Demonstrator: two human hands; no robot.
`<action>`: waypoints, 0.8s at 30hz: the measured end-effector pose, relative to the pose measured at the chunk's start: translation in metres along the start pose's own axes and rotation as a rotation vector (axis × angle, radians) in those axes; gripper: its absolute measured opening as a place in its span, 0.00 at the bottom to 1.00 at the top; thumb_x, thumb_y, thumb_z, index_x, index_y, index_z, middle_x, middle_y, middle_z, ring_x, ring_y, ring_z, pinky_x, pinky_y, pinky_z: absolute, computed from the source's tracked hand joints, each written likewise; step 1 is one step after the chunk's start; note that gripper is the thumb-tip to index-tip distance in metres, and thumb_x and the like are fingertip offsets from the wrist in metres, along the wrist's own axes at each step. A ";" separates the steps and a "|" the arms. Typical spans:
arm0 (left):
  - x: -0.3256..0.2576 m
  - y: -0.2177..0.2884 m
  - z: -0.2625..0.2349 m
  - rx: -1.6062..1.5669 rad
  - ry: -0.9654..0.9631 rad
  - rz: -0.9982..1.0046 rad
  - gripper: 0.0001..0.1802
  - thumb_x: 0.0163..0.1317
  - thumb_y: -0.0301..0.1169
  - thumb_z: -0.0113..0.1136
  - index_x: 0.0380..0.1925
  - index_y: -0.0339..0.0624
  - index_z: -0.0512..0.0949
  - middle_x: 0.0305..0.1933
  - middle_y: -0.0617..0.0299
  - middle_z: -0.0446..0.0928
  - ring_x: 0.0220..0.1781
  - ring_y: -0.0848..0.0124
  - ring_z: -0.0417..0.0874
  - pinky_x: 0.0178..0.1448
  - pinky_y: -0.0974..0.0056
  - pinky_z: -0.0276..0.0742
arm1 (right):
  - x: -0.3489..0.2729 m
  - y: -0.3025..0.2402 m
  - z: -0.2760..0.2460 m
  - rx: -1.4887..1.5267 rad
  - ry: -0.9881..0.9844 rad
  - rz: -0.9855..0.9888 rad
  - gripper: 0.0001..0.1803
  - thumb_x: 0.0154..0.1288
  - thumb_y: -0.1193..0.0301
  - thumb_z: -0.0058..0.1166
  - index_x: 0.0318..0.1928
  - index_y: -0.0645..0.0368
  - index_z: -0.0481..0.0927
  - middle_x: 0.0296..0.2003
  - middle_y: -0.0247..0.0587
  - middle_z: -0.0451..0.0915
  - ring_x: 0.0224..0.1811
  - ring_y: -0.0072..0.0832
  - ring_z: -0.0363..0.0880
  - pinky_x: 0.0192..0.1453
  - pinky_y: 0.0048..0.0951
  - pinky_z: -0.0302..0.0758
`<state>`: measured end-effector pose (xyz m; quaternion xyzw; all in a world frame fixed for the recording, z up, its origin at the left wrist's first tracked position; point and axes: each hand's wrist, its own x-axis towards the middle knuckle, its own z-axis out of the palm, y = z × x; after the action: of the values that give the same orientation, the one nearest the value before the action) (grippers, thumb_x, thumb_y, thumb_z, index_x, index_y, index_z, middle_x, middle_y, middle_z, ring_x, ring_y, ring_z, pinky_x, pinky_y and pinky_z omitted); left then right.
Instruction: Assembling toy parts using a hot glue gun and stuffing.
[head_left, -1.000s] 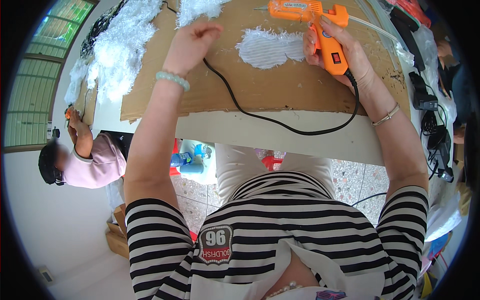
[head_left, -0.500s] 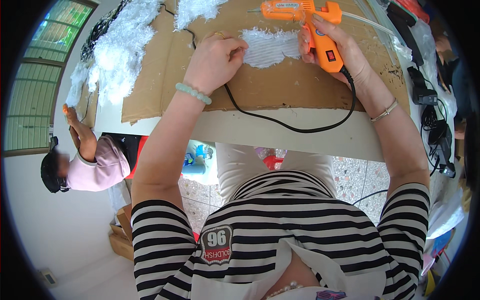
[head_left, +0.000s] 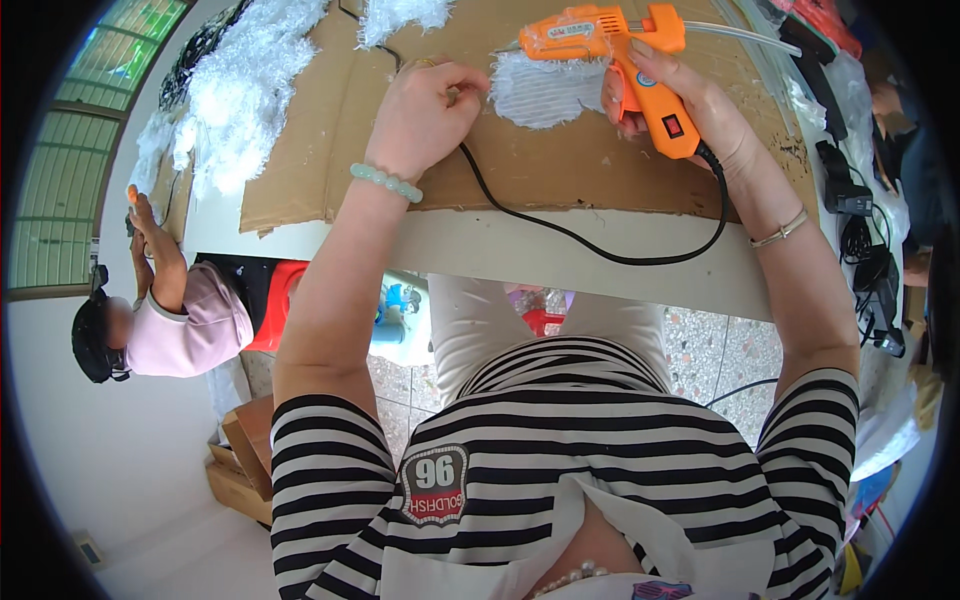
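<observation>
A white table is bearing cardboard; white fringed pieces are lying on the cardboard; a black cord is trailing across.

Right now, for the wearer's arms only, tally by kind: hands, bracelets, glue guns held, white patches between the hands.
Left hand, right hand: 2
Beaded bracelet, plain bracelet: 2
Glue gun: 1
White patch: 1
Total: 6

The glue gun is smooth plastic — cardboard matt.
</observation>
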<state>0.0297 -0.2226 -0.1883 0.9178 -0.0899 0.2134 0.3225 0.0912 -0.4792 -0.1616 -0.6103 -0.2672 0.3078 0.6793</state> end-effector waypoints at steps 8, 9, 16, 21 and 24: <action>-0.004 0.014 0.004 0.361 -0.061 0.018 0.07 0.48 0.32 0.59 0.23 0.42 0.81 0.25 0.59 0.79 0.35 0.61 0.77 0.41 0.60 0.74 | -0.014 -0.006 0.001 -0.231 0.004 0.055 0.22 0.67 0.50 0.43 0.36 0.59 0.74 0.29 0.35 0.74 0.30 0.23 0.71 0.35 0.23 0.69; -0.003 0.010 0.005 0.357 -0.055 0.016 0.07 0.48 0.32 0.59 0.23 0.42 0.81 0.25 0.59 0.79 0.35 0.61 0.77 0.41 0.60 0.74 | -0.015 -0.005 0.002 -0.246 0.010 0.009 0.22 0.67 0.51 0.43 0.37 0.59 0.74 0.30 0.34 0.74 0.30 0.23 0.71 0.36 0.24 0.69; 0.002 0.006 0.006 0.048 -0.030 -0.182 0.10 0.51 0.34 0.59 0.27 0.40 0.82 0.26 0.56 0.80 0.31 0.60 0.79 0.42 0.61 0.75 | -0.005 -0.003 0.013 -0.293 0.015 0.064 0.21 0.67 0.52 0.47 0.40 0.60 0.72 0.30 0.34 0.74 0.32 0.21 0.72 0.40 0.24 0.70; 0.001 0.009 0.007 0.032 -0.063 -0.248 0.11 0.52 0.35 0.58 0.29 0.39 0.82 0.29 0.55 0.81 0.33 0.60 0.80 0.40 0.62 0.76 | 0.007 0.001 0.009 -0.306 0.007 0.089 0.22 0.67 0.52 0.46 0.43 0.60 0.72 0.31 0.33 0.74 0.32 0.21 0.72 0.39 0.25 0.71; 0.001 0.009 0.009 0.039 -0.036 -0.231 0.11 0.52 0.35 0.59 0.29 0.39 0.82 0.28 0.55 0.81 0.32 0.60 0.80 0.40 0.62 0.76 | 0.007 0.001 0.015 -0.341 0.079 0.086 0.24 0.66 0.49 0.46 0.44 0.59 0.73 0.29 0.31 0.73 0.29 0.19 0.72 0.34 0.22 0.69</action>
<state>0.0312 -0.2355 -0.1892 0.9318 0.0148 0.1598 0.3255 0.0847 -0.4644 -0.1608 -0.7390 -0.2622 0.2626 0.5623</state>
